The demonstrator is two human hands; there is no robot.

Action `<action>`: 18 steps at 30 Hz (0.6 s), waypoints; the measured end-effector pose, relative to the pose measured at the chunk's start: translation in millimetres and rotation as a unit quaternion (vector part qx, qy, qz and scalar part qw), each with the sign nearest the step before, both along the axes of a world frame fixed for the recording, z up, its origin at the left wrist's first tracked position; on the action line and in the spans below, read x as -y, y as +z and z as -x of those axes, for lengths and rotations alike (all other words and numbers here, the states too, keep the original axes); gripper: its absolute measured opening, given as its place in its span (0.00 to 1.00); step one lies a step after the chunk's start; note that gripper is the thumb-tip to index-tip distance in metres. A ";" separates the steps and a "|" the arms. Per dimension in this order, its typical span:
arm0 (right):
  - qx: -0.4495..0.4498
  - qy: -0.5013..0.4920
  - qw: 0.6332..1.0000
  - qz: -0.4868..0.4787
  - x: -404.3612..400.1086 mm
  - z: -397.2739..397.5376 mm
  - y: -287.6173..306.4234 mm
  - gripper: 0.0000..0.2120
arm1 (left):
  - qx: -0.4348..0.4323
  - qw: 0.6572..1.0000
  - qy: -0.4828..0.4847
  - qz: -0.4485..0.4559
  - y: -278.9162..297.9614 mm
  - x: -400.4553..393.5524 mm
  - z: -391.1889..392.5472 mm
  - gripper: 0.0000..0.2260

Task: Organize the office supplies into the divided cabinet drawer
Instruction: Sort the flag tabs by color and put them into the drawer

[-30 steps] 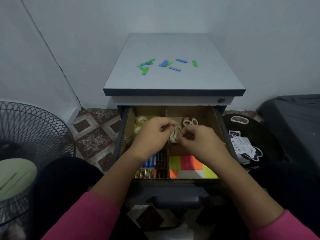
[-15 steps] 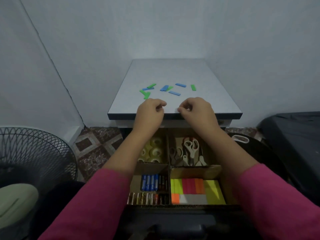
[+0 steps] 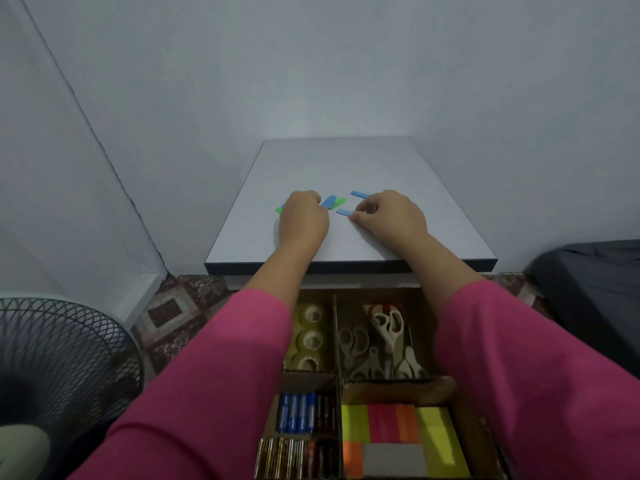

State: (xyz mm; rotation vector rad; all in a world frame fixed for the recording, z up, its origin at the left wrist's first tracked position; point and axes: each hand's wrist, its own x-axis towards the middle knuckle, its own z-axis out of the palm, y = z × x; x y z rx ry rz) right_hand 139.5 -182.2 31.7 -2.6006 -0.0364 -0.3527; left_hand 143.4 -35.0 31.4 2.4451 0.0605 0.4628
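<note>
Small blue and green plastic strips lie on the grey cabinet top [image 3: 346, 168]. My left hand [image 3: 303, 220] is curled over the left ones; a green strip [image 3: 278, 209] peeks out beside it, and its fingertips are hidden. My right hand [image 3: 389, 214] pinches the end of a blue strip [image 3: 343, 212]. Another blue strip [image 3: 360, 194] and a blue-green pair [image 3: 332, 201] lie between the hands. Below, the open divided drawer [image 3: 398, 386] holds tape rolls [image 3: 311, 337], scissors [image 3: 384, 341], batteries [image 3: 301, 410] and sticky notes [image 3: 398, 424].
A black floor fan [image 3: 62, 358] stands at the lower left. At the right a dark covered object [image 3: 595, 296] sits close to the cabinet. White walls enclose the cabinet behind and on both sides. Patterned tiles [image 3: 173, 306] cover the floor.
Both hands left the scissors in the drawer, rose past the cabinet's front edge and now rest on its top among the coloured strips. My view tilted up.
</note>
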 end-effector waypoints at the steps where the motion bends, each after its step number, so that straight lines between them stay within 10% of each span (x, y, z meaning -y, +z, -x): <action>1: 0.001 0.005 1.000 -0.005 0.0 -2.2 0.0 0.12 | 0.002 1.000 0.004 -0.008 -0.3 1.0 -4.2 0.11; 18: 0.072 -0.026 0.993 -0.088 7.8 -5.3 -3.9 0.11 | -0.014 0.999 0.039 0.032 -5.5 -3.7 -18.8 0.09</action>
